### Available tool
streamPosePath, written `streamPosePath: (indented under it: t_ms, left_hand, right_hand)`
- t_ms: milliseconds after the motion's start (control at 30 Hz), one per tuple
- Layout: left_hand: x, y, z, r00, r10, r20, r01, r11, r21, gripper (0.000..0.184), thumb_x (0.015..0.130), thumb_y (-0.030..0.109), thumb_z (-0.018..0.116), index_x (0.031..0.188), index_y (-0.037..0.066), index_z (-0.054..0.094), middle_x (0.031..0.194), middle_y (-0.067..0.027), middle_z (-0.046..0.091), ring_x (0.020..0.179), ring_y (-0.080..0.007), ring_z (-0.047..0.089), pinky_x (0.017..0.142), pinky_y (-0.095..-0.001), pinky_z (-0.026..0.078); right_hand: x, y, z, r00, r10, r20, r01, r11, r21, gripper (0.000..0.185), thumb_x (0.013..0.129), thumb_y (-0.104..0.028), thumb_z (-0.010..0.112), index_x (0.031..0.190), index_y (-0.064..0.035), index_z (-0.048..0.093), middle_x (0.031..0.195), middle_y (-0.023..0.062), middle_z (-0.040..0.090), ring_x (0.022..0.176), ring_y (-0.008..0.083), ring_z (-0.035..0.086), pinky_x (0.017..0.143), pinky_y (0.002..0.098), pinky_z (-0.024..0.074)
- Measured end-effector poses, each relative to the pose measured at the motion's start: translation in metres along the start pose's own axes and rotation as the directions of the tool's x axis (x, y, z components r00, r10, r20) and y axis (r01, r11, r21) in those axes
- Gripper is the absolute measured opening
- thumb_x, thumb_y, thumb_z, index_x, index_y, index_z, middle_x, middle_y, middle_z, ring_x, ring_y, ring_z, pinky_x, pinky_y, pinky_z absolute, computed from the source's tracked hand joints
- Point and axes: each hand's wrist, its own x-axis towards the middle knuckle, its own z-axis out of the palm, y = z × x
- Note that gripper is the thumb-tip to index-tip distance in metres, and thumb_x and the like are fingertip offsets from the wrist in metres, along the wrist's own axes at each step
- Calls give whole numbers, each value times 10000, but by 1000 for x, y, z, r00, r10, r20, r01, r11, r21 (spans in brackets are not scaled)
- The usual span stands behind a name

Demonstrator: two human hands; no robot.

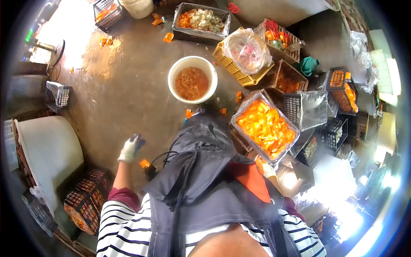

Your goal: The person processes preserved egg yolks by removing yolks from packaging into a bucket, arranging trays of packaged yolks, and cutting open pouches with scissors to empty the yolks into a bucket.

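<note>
My left hand [129,148], in a white glove with dark fingertips, hangs over the floor at my left side. Its fingers stretch out and nothing shows in them. A small orange wrapper [145,163] lies close by on that side. My right hand [269,170], also gloved, is at the near edge of a plastic-lined crate [238,126] heaped with shiny orange packets [265,128]. Its fingers are mostly hidden, with a bit of orange beside them. In front of my apron [205,171] stands a white bucket [172,79] of brownish-orange liquid with bits floating in it.
A black crate [175,34] of pale and orange pieces stands ahead. Right of it is a yellow crate [239,75] with a plastic-wrapped load. Several crates crowd the right. At left are a large white tub [51,150] and a black crate [87,199]. Orange scraps [168,37] litter the floor.
</note>
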Motion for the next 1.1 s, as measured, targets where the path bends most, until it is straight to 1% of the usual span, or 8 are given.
streamPosePath:
  t_ms: [233,433,533,667,700,833,1033,1100]
  left_hand:
    - [45,169,28,992,-79,-94,25,879,-476,472,904,354,484,1214,-3,488,1034,-150,634,935,-212,609,804,-286,434]
    - [46,113,91,959,-160,-236,80,946,-314,426,897,354,478,1175,35,519,1003,-105,648,897,-195,617,770,-280,441]
    - [26,-12,166,888,-211,-409,18,904,-427,336,912,314,455,1074,40,559,941,-114,657,801,-194,630,672,-297,487]
    - [4,156,236,687,-726,-28,356,370,-858,324,894,282,520,1051,1,555,924,-181,643,793,-227,635,658,-309,513]
    - [5,182,247,735,-677,-38,356,433,-828,384,893,303,514,1120,-6,539,963,-182,638,842,-228,631,697,-291,506]
    - [14,257,269,870,-376,-318,154,821,-550,460,898,382,460,1188,31,527,1029,-132,640,932,-169,602,633,-217,422]
    - [11,250,317,686,-598,-413,131,661,-739,454,897,421,448,1166,71,555,984,-86,660,863,-150,614,535,-223,365]
    - [11,195,362,654,-587,-477,28,649,-760,436,900,408,451,1123,53,570,946,-103,662,808,-168,620,592,-254,419]
  right_hand:
    - [92,27,-42,992,-119,32,123,973,-196,478,901,-436,387,1175,-57,491,1026,115,604,897,229,572,773,343,449]
    - [182,-59,-166,874,-478,91,405,611,-680,470,904,-423,394,1179,-54,489,1043,129,597,913,247,565,768,356,443]
    - [288,-70,-227,989,-137,60,104,917,384,256,866,-327,515,933,-88,576,816,83,602,684,194,573,616,337,454]
    - [363,-132,-328,886,-462,51,463,886,-15,330,878,-375,540,908,-47,556,760,80,598,617,170,564,587,283,460]
    - [338,-183,-346,986,-141,93,127,981,146,353,879,-386,543,912,-34,550,754,85,597,626,167,567,597,281,466]
    - [393,-231,-364,967,-178,183,188,981,-40,388,879,-396,532,975,-20,544,784,89,597,621,166,555,590,294,462]
    - [387,-354,-315,791,-376,483,570,739,-359,341,883,-368,511,1031,-63,554,860,50,583,764,159,541,676,298,439]
    - [399,-375,-303,554,-558,618,832,346,-434,325,886,-349,506,1030,-64,565,862,37,586,774,154,545,688,292,439]
